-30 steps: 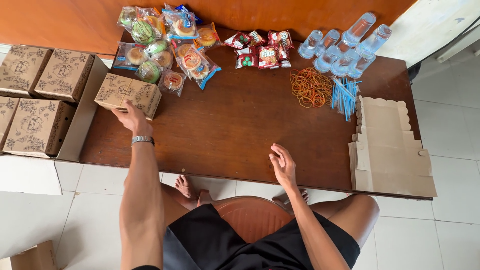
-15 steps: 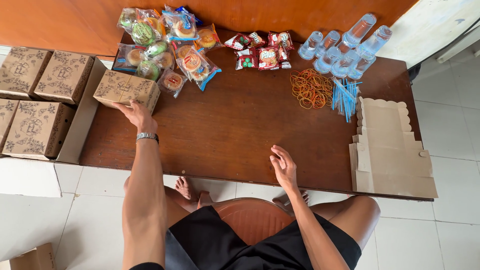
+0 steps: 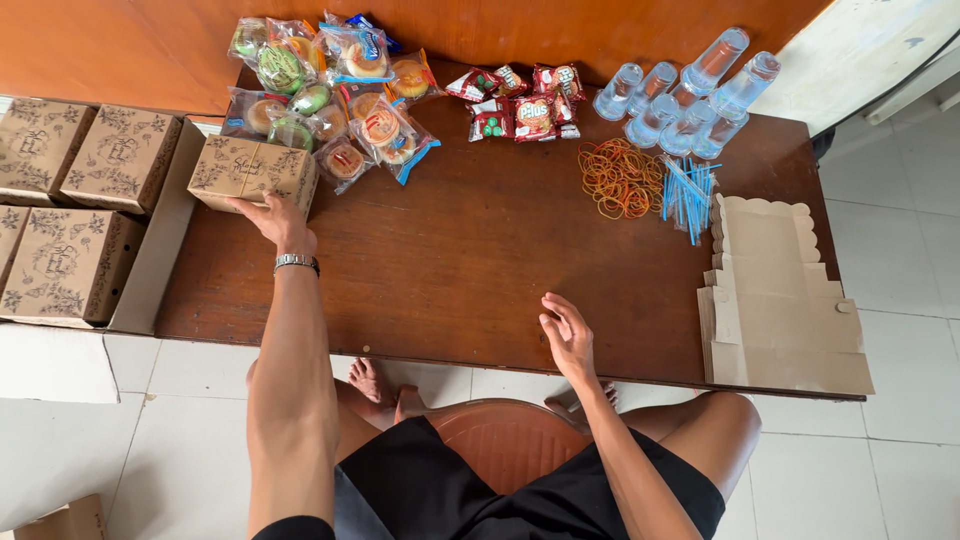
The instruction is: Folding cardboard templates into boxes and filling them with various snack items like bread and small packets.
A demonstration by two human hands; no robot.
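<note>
My left hand reaches to the table's far left and rests its fingers against the near side of a closed brown printed cardboard box. A metal watch sits on that wrist. My right hand lies near the front edge of the dark wooden table, fingers loosely apart, holding nothing. Just behind the box lie several plastic-wrapped pastries.
Red snack packets, water cups, orange rubber bands and blue straws lie along the back. Flat unfolded boxes are stacked at the right edge. More closed printed boxes sit left of the table.
My left hand has pushed the brown box slightly farther from me, toward the pastries. My right hand has stayed in place.
</note>
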